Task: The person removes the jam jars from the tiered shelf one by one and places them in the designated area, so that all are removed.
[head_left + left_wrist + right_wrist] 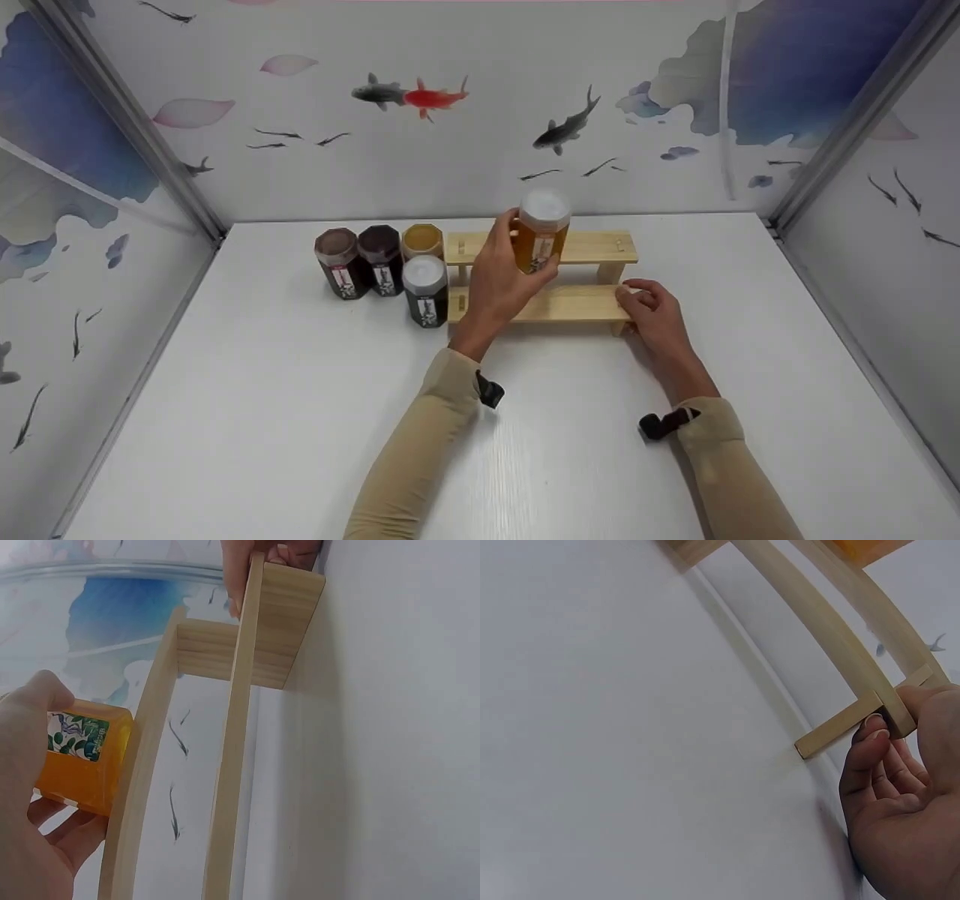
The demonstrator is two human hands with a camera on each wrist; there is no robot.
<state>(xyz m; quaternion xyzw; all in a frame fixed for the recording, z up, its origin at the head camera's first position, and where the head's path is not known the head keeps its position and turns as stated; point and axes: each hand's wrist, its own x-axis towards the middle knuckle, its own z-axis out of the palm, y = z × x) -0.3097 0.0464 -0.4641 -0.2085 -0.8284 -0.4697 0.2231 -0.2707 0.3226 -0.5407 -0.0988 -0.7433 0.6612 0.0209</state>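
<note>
My left hand (501, 281) grips a jar of amber liquid (543, 232) with a whitish lid, fingers on one side and thumb on the other. The jar is upright at the upper board of a two-step wooden rack (570, 304). In the left wrist view, the base of the amber jar (84, 765) is right by that board; whether they touch I cannot tell. At the rack's right end, my right hand (660, 322) pinches the lower board. The right wrist view shows the thumb over the board (855, 664) and curled fingertips (874, 731) beneath it.
Left of the rack several jars stand close together: a brown-lidded jar (343, 262), a dark jar (382, 259), a yellow-topped jar (423, 240) and a white-lidded dark jar (426, 292). Printed panels (480, 150) enclose the white table (300, 420) at back and sides.
</note>
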